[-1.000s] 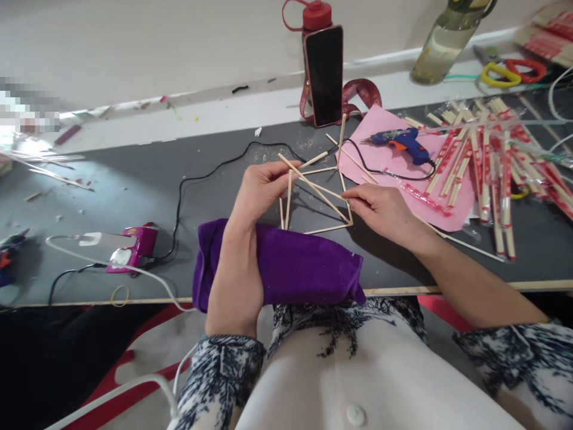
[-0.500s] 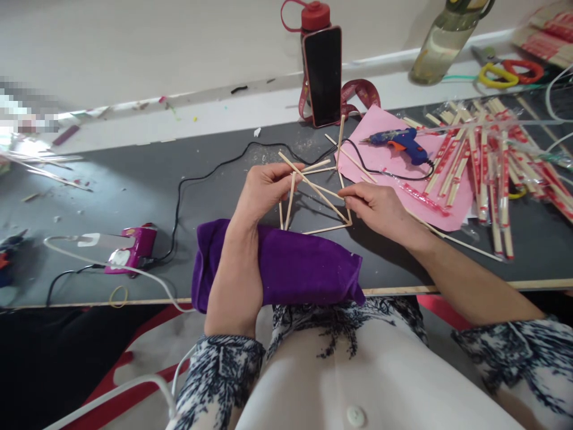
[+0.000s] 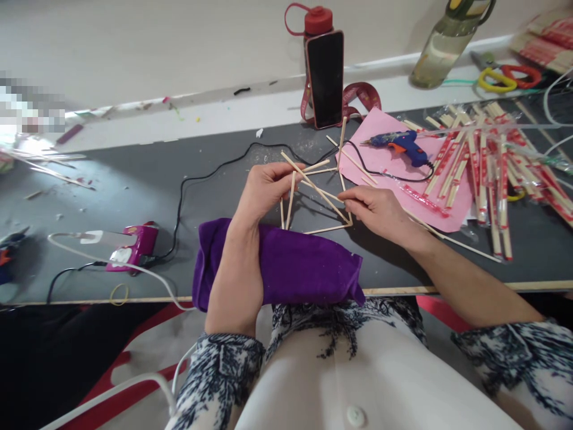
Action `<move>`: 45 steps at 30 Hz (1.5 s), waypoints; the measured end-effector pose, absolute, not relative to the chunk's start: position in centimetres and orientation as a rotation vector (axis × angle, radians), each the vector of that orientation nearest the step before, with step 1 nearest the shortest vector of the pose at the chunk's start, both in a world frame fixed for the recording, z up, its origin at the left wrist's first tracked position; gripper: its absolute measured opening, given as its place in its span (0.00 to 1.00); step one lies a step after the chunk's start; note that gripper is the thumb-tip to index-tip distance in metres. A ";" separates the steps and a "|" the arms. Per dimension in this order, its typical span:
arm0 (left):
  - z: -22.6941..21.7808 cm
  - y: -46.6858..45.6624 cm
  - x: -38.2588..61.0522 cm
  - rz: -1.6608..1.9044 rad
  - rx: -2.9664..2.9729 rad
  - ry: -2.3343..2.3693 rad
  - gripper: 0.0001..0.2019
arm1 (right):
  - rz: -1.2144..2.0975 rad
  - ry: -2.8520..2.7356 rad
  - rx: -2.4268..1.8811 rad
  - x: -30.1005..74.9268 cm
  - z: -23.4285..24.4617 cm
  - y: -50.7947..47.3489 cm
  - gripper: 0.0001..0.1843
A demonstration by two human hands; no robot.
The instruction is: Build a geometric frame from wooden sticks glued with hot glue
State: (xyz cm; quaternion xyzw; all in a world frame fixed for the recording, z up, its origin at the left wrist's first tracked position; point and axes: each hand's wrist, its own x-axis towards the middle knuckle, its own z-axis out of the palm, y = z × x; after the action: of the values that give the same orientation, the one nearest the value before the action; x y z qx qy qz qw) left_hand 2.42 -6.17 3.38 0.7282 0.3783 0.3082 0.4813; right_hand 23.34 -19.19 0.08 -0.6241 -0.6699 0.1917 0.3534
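A frame of thin wooden chopsticks (image 3: 326, 228) stands on the grey table, with uprights and slanting sticks joined at its corners. My left hand (image 3: 271, 186) pinches the sticks where they meet at the frame's upper left; its fingertips are partly hidden behind them. In my right hand (image 3: 369, 206), thumb and fingers are closed on the right end of a chopstick (image 3: 323, 190) that slopes down from the left hand. Another stick crosses in front of it, running to the lower right corner. Under my left forearm lies a folded purple cloth (image 3: 308, 263).
A blue glue gun (image 3: 398, 143) lies on pink paper (image 3: 367, 134), its black cord crossing the table to a magenta box (image 3: 138, 246). Paper-wrapped chopsticks (image 3: 483, 161) are heaped at right. A phone (image 3: 325, 80) leans on a red-capped bottle (image 3: 319, 20). Scissors (image 3: 496, 80) lie behind.
Both hands keep their hold on the sticks and have hardly moved. The whole view has shifted slightly; the frame looks the same.
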 end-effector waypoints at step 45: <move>3.3 -6.0 0.8 0.751 1.815 0.857 0.14 | 0.659 -1.762 -1.630 24.6 -1.2 -20.1 0.15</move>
State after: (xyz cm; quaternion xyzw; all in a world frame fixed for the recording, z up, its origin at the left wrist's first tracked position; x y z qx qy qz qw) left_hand 0.83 -5.99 3.27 0.7436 0.3510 0.3076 0.4789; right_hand 24.56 -20.14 -1.21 -0.6204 -0.6704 0.2508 0.3206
